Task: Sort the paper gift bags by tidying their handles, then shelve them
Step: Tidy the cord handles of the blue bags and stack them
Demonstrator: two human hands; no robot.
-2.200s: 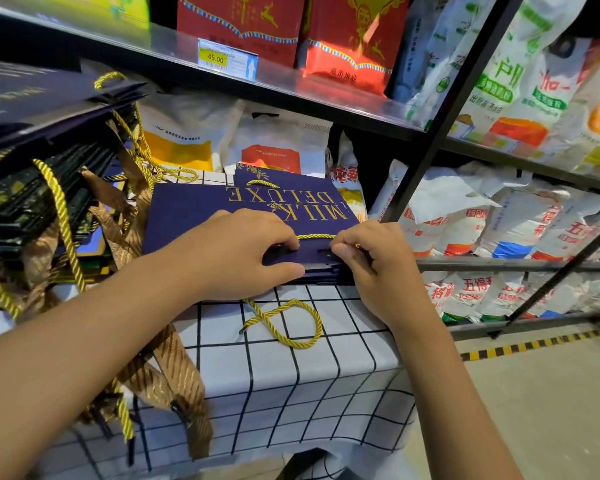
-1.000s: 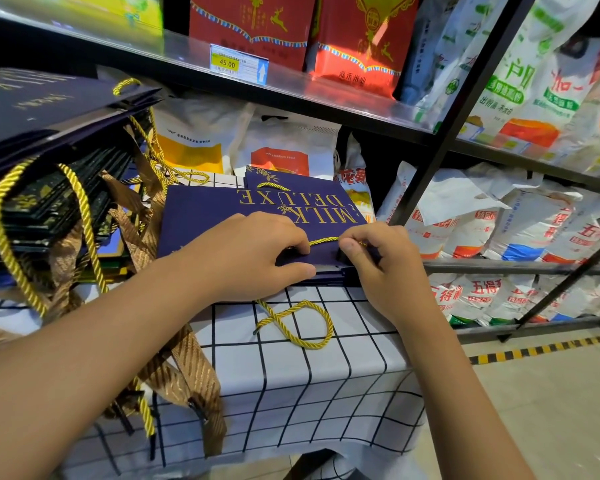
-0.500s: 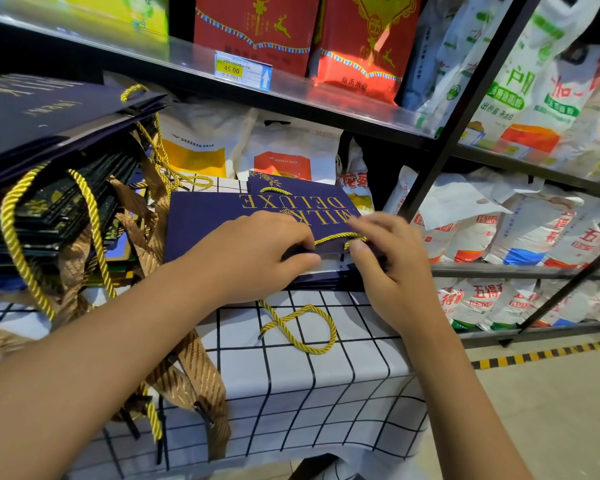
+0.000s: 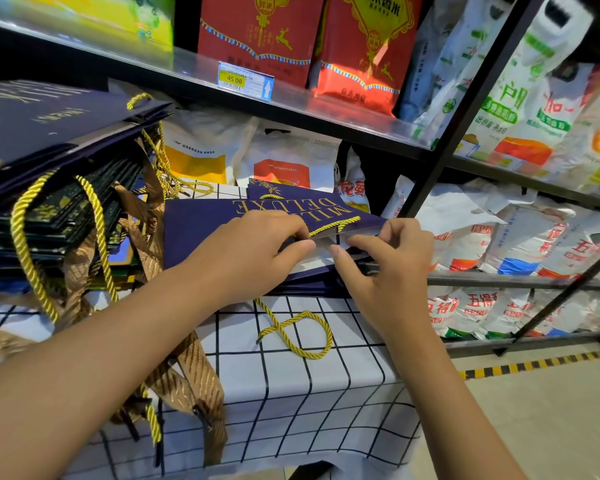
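Two hands at frame centre, worked over a flat navy gift bag on a checked tablecloth: left hand pinched its gold rope handle, right hand curled fingers, grip unclear, at the bag's open mouth; stacked bags upper left.

Even, bright indoor lighting is recorded across the frame, apparently from overhead. Strong glare is noted on the glossy shelf edge in the upper centre and on the red packages above it. Deep shadow is observed beneath that shelf at upper left. Wide-angle distortion is evident: the black upright is bowed and tilted. Motion blur is seen at the right edge, where the white sacks are smeared. The centre is rendered sharp.
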